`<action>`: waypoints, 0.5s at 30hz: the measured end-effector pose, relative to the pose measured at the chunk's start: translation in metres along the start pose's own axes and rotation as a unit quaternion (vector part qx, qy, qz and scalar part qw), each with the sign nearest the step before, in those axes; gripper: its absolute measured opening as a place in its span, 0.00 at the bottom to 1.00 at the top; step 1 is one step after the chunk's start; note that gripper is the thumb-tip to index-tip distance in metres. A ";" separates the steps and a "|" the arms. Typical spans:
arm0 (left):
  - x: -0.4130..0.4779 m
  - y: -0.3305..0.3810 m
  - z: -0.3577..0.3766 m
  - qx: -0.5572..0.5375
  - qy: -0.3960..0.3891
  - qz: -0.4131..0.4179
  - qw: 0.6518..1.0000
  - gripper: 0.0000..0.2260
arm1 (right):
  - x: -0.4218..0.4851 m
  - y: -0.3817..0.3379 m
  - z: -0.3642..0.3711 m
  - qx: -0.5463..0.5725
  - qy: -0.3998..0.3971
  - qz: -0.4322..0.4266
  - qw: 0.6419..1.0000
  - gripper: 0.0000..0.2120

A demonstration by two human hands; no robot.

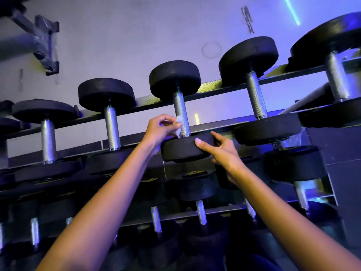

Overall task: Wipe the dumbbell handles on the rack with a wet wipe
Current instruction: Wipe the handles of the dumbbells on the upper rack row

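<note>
– Wet wipe [178,123]: where is it?
– Pinched in left hand [159,131], thumb and fingertips clamped on it. White, crumpled. Pressed against the left side of the handle [180,111], at the low end, just above the near head.
– Which dumbbell?
– Middle dumbbell [185,151] of the top tier on the rack [214,88]. It lies front to back, one head near and one far, with the knurled steel handle between them.
– Right hand?
– Right hand [221,151] grips the near head of the same dumbbell. Thumb lies on the rim facing the camera, fingers are curled over the top edge on the right. No contact with the wet wipe.
– Both arms?
– Bare forearms come up from the bottom of the view, left arm to the wipe, right arm to the head.
– Neighbours?
– Left neighbour dumbbell [111,130] and right neighbour dumbbell [256,94] sit on the same tier in the same orientation, clear of both hands. More of them run out to each edge. The far heads rest on the far rail, the near heads on the near rail.
– Below?
– Lower tier dumbbells [199,211] sit under the hands, dark, with short steel handles showing. Detail there is too dim to read.
– Background?
– Grey wall [136,36] behind the rack. Metal bracket [46,45] at far left, blurred. Blue light strip [291,11] at top right. The whole scene has a purple-blue cast.
</note>
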State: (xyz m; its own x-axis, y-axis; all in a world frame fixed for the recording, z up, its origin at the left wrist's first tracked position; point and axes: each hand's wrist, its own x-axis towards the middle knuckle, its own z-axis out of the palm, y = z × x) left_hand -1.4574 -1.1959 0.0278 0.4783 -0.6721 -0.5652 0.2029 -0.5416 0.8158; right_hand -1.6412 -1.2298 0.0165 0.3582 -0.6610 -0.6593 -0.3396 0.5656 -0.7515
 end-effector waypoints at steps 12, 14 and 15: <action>0.021 0.001 0.011 -0.015 0.018 -0.040 0.999 0.10 | -0.002 -0.007 -0.003 -0.014 -0.010 -0.018 1.000 0.42; 0.014 0.001 0.012 0.036 0.019 -0.041 0.998 0.10 | -0.008 -0.013 -0.003 -0.022 -0.009 -0.021 1.000 0.40; 0.009 0.001 0.013 0.058 0.027 -0.030 0.998 0.10 | -0.011 -0.015 -0.002 -0.029 -0.009 -0.024 0.999 0.38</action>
State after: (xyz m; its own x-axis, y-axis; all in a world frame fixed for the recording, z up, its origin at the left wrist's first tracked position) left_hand -1.4637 -1.2096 0.0219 0.5144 -0.6104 -0.6023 0.1337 -0.6367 0.7594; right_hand -1.6421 -1.2322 0.0351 0.3909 -0.6769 -0.6237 -0.3719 0.5036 -0.7798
